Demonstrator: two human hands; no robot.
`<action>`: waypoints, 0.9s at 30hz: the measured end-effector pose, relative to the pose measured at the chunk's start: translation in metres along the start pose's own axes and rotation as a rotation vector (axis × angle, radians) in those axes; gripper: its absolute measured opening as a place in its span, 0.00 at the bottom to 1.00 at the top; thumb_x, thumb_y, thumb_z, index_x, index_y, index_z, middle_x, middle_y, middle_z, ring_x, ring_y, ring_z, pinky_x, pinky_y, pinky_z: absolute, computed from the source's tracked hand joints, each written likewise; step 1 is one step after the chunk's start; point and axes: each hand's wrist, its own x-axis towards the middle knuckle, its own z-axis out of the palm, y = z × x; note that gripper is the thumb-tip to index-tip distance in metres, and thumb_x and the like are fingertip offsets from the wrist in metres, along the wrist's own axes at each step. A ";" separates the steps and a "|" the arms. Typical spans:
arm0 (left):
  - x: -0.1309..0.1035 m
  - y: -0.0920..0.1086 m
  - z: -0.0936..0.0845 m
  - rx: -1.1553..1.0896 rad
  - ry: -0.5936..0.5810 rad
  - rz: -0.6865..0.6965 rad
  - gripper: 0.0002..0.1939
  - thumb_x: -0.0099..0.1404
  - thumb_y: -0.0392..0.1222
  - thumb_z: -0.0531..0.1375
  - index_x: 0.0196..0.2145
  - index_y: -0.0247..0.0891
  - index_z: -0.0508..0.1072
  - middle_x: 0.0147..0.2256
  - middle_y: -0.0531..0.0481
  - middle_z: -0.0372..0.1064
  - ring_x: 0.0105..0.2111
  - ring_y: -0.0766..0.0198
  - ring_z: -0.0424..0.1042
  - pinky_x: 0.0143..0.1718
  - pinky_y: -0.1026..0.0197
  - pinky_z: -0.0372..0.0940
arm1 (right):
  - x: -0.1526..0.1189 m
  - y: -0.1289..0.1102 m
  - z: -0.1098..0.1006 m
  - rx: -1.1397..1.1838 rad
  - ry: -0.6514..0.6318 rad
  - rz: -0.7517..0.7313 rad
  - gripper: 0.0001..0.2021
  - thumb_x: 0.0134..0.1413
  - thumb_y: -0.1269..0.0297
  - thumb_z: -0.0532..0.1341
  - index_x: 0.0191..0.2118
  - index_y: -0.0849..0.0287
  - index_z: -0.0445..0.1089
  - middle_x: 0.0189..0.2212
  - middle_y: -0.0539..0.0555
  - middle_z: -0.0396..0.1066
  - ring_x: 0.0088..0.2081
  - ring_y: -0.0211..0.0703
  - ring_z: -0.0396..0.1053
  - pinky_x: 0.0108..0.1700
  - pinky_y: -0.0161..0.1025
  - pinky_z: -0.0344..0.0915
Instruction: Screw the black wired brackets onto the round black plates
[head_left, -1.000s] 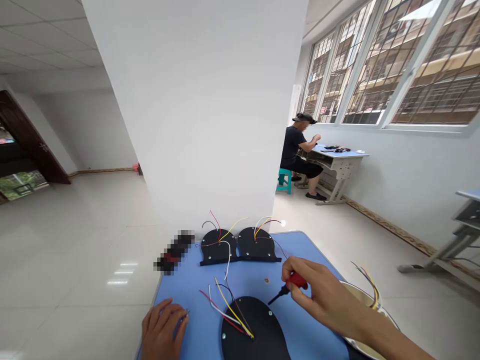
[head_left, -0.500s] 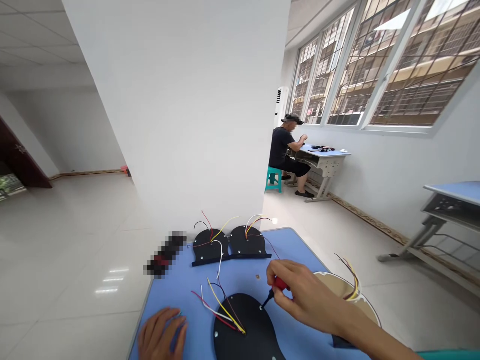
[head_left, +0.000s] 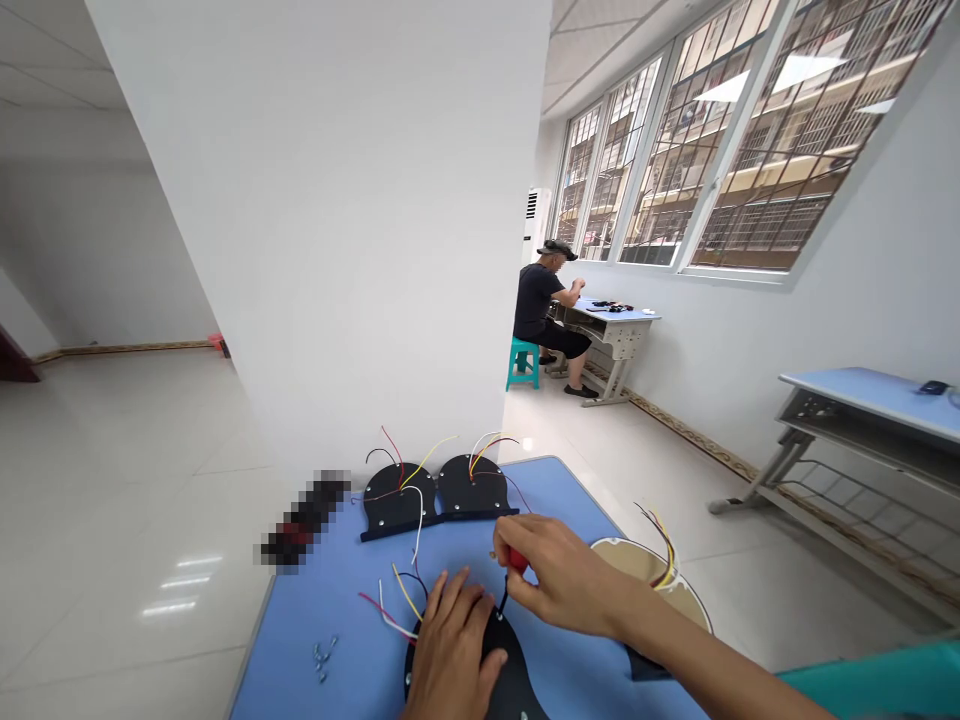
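Note:
My right hand [head_left: 551,570] is closed round a red-handled screwdriver [head_left: 517,560], whose dark shaft slants down to a screw near the upper right rim of a black rounded plate [head_left: 514,665]. Flat on that plate lies my left hand [head_left: 457,640], fingers stretched out and covering much of its middle. Red, white and yellow wires [head_left: 390,610] come out from beside the left hand. Several small loose screws [head_left: 324,657] rest on the blue table [head_left: 300,610], left of the plate.
Two black plates with wires [head_left: 401,495] stand at the table's far edge. A tan-faced round part [head_left: 637,562] with bundled wires lies to the right, partly behind my forearm. Beyond, a person [head_left: 547,310] sits at another desk [head_left: 622,325]. A white pillar [head_left: 337,250] rises behind the table.
My left hand has moved right, from over the table onto the black plate, uncovering the loose screws. The screwdriver now stands more upright at the plate's rim. The view has turned slightly right.

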 end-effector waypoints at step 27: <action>-0.004 -0.007 0.008 -0.102 -0.075 -0.041 0.24 0.57 0.36 0.63 0.52 0.46 0.70 0.51 0.48 0.72 0.54 0.48 0.69 0.58 0.32 0.60 | 0.007 -0.022 -0.003 -0.164 -0.149 0.057 0.06 0.51 0.72 0.59 0.34 0.56 0.61 0.30 0.50 0.69 0.32 0.41 0.67 0.36 0.34 0.61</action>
